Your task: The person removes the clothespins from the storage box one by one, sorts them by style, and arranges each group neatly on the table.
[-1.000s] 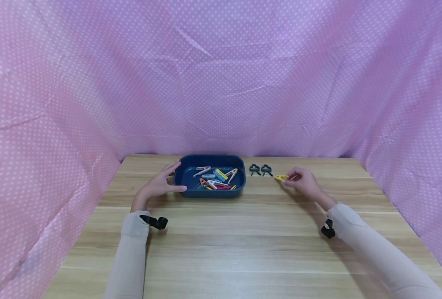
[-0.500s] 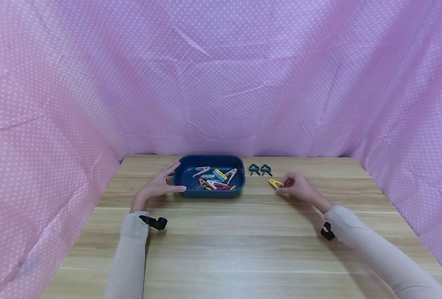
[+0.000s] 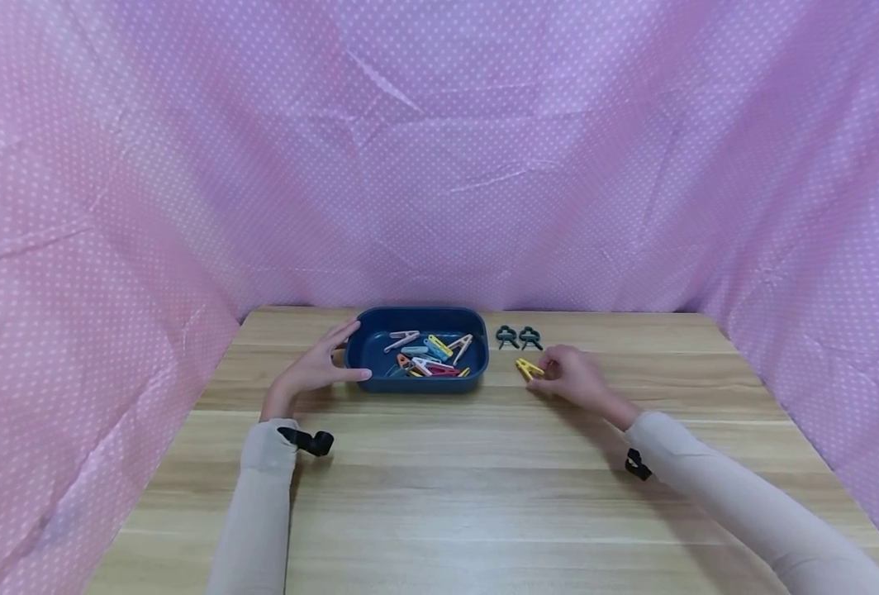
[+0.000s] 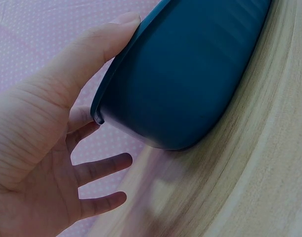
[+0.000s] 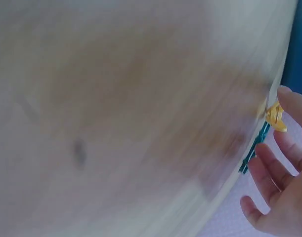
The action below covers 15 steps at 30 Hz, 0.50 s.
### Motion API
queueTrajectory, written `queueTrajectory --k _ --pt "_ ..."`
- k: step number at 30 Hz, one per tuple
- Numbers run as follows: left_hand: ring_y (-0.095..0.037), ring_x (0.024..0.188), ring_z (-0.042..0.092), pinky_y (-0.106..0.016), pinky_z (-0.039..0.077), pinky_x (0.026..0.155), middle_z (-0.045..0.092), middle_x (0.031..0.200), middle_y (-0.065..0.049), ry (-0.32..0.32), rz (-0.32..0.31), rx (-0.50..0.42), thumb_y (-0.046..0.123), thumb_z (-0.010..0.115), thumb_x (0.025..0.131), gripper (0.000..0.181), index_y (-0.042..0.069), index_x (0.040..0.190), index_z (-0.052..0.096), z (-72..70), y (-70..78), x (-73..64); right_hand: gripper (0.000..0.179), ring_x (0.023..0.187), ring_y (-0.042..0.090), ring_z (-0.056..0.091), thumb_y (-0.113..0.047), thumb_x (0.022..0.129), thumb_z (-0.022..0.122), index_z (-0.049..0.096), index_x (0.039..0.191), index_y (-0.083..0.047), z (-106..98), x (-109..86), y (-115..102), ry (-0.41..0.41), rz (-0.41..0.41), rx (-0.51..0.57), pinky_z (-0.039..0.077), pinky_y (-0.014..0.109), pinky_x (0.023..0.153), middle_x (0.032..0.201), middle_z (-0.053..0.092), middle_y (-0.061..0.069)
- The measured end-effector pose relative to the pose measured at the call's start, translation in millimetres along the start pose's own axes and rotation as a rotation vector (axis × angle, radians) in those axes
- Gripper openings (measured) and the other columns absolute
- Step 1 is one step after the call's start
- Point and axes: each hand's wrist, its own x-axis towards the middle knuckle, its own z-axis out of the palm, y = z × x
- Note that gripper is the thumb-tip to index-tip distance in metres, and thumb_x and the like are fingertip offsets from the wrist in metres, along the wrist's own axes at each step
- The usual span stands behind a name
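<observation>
My right hand (image 3: 577, 380) pinches a yellow clothespin (image 3: 530, 370) between thumb and index finger, low over the wooden table, right of a dark blue box (image 3: 425, 386). In the right wrist view, the clothespin (image 5: 276, 118) shows at the fingertips, while the other fingers spread loosely. My left hand (image 3: 313, 365) rests across the box's left end, thumb on the near corner and fingertips at the far corner. From the left wrist view, the thumb lies on the box's (image 4: 180, 79) rim and two fingers extend free beside it. Several coloured clothespins (image 3: 435, 365) lie jumbled inside the box.
Two dark green clips (image 3: 519, 337) stand side by side just right of the box, behind the yellow clothespin. A pink dotted cloth (image 3: 439, 165) hangs along the back and sides of the wooden table (image 3: 454, 487).
My right hand has moved left and slightly nearer with the yellow clothespin, from right of the green clips to in front of them. The clothespin has turned. The left hand has stayed at the box.
</observation>
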Motion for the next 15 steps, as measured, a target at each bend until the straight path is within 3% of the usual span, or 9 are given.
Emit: queueTrajectory --k 7,15 --pt "-0.037 0.158 0.011 -0.069 0.018 0.121 0.007 0.174 0.0 -0.003 0.005 -0.01 0.046 0.083 0.084 0.108 0.026 0.165 0.015 -0.8 -0.4 1.6 0.034 0.07 0.015 0.047 -0.039 0.076 0.09 0.069 0.082 -0.014 7.0 1.9 -15.5 0.014 -0.008 -0.116 0.037 0.034 0.069 0.073 0.056 -0.002" --pt "-0.036 0.159 0.01 -0.068 0.017 0.122 0.007 0.174 0.001 -0.002 0.006 -0.005 0.048 0.083 0.084 0.108 0.028 0.165 0.015 -0.5 -0.8 1.3 0.034 0.077 0.019 0.051 -0.04 0.077 0.089 0.069 0.083 -0.014 16.4 3.4 -23.9 0.025 0.027 -0.128 0.04 0.043 0.079 0.075 0.056 -0.002"
